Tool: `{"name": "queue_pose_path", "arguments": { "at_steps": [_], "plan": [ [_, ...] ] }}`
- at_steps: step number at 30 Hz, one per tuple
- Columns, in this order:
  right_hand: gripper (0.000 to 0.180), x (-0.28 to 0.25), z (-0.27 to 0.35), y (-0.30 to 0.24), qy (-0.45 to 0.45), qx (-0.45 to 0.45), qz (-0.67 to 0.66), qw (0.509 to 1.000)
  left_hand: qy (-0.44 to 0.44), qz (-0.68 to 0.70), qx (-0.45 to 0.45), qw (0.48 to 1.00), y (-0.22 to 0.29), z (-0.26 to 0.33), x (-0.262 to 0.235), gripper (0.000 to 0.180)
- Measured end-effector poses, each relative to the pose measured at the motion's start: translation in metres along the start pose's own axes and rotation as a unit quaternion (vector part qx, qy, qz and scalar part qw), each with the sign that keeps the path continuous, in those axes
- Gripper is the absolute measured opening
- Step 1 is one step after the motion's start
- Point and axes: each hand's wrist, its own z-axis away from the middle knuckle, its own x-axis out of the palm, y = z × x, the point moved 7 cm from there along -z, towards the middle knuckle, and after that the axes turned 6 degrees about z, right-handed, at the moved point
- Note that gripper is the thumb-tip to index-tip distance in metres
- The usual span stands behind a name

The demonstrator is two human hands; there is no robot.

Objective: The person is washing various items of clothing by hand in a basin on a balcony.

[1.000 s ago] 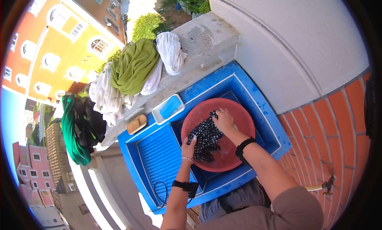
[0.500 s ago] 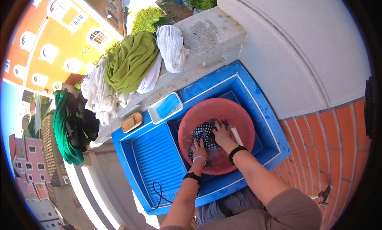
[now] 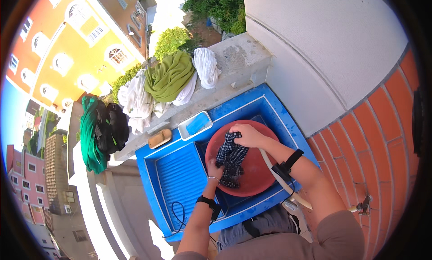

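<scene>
A dark, black-and-white checked cloth [image 3: 232,158] hangs bunched and wet-looking over a red plastic basin [image 3: 263,181]. Its upper end is pinched in my right hand [image 3: 245,136], whose fingers are closed on the fabric near the basin's far side. Lower and to the left, my left hand [image 3: 215,168] grips the cloth's left edge; its fingertips are partly hidden by the fabric. The basin sits in the deep part of a blue plastic wash sink [image 3: 288,125]. A cream hose [image 3: 279,179] runs over the basin's right rim, passing under my right forearm.
Left of the basin is the sink's ribbed washboard [image 3: 175,179] with a black cord [image 3: 182,215]. A white tray [image 3: 182,131] and a tan oblong block [image 3: 160,137] rest along the far rim. Green cloth [image 3: 171,77] and white cloths lie on the ledge [image 3: 238,53]; a tap [image 3: 363,206] is at right.
Both hands lay spread on the cloth in the basin; now they grip it, and the right hand has lifted one end. The hose shows more fully. The whole view has shifted.
</scene>
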Motion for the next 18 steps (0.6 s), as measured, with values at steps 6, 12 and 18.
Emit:
{"name": "queue_pose_path", "arguments": {
  "at_steps": [6, 12, 18],
  "plan": [
    [0.026, -0.081, -0.008, -0.104, 0.001, -0.053, 0.101, 0.993, -0.033, 0.336, 0.048, 0.940, 0.069, -0.012, -0.068, 0.019],
    [0.025, -0.172, -0.012, -0.196, 0.104, -0.086, 0.158, 0.978, -0.069, 0.409, 0.184, 0.891, 0.188, 0.001, -0.138, 0.015],
    [0.021, -0.216, -0.008, -0.271, 0.174, -0.142, 0.194, 0.955, -0.024, 0.421, 0.247, 0.873, 0.239, -0.001, -0.176, 0.014]
  ]
}}
